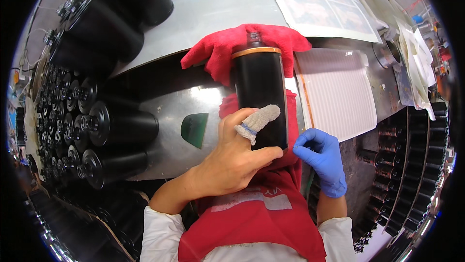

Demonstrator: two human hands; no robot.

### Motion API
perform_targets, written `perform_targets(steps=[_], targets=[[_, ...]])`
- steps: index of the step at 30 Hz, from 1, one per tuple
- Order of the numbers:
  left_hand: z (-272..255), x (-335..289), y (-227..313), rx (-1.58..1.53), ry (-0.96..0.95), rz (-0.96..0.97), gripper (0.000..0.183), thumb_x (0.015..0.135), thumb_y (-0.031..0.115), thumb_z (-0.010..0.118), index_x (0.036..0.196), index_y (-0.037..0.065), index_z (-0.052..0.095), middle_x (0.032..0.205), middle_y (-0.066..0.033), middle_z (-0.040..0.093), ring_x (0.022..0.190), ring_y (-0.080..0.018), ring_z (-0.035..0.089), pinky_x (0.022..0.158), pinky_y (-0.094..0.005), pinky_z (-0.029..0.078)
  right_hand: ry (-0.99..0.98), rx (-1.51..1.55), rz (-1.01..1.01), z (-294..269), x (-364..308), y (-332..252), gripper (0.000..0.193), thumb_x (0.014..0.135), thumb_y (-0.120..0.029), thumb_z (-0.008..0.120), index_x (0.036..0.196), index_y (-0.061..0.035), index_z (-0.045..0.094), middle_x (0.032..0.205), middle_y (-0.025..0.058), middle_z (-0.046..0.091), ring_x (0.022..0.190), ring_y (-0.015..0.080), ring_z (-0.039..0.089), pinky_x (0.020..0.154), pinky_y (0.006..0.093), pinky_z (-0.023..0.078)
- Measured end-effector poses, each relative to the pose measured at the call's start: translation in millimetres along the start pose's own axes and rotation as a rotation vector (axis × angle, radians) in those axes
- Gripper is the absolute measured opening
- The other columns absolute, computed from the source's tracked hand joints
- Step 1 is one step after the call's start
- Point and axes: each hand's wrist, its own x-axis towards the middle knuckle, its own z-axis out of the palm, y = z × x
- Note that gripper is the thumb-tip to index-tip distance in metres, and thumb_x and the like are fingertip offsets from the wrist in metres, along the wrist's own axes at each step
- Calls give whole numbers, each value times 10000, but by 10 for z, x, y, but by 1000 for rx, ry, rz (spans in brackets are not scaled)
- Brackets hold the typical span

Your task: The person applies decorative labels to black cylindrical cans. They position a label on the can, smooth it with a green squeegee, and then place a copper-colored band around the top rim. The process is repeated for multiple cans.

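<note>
A black glass bottle (258, 80) with a clear neck and an orange band round its shoulder lies on red cloth (220, 44), neck pointing away from me. My left hand (237, 158) is bare except for a cloth finger sleeve (260, 120) tied with blue. Its fingers reach over the lower part of the bottle, and its thumb presses at the near end. Beside that end, to the right, my gloved blue right hand (319, 158) is closed in a pinch. Whatever sits between those fingertips is too small to make out. A dark green, round-edged scraper blade (194, 130) lies left of my left hand.
Black bottles (123, 124) crowd the left side, with larger ones (101, 29) at the far left. A white ribbed sheet (336, 90) with an orange strip lies on the right. Printed sheets (329, 7) lie behind it. More dark bottles (387, 170) stand in rows at the lower right.
</note>
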Motion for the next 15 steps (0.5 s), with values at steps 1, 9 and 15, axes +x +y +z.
perform_targets(steps=[1, 9, 15], targets=[[0, -3, -2, -10, 0, -7, 250, 720, 49, 631, 954, 136, 642, 1330, -246, 391, 1212, -385, 300, 960, -448, 252, 0, 10, 4, -14, -4, 29, 105, 755, -24, 700, 843, -15, 643, 780, -2, 618, 648, 19, 528, 591, 162, 434], [46, -15, -7, 6, 27, 2, 237, 720, 43, 620, 936, 137, 638, 1308, -239, 406, 1205, -378, 315, 940, -470, 257, -22, 30, 10, 10, -14, 29, 97, 758, -29, 705, 832, -18, 644, 789, -3, 618, 647, 16, 524, 588, 153, 426], [16, -15, 16, -12, 18, -19, 235, 726, 50, 632, 946, 132, 625, 1309, -231, 396, 1190, -378, 333, 929, -475, 275, -21, 28, -1, 20, -19, 49, 91, 760, -27, 701, 832, -23, 646, 785, -8, 614, 638, 12, 513, 584, 150, 416]])
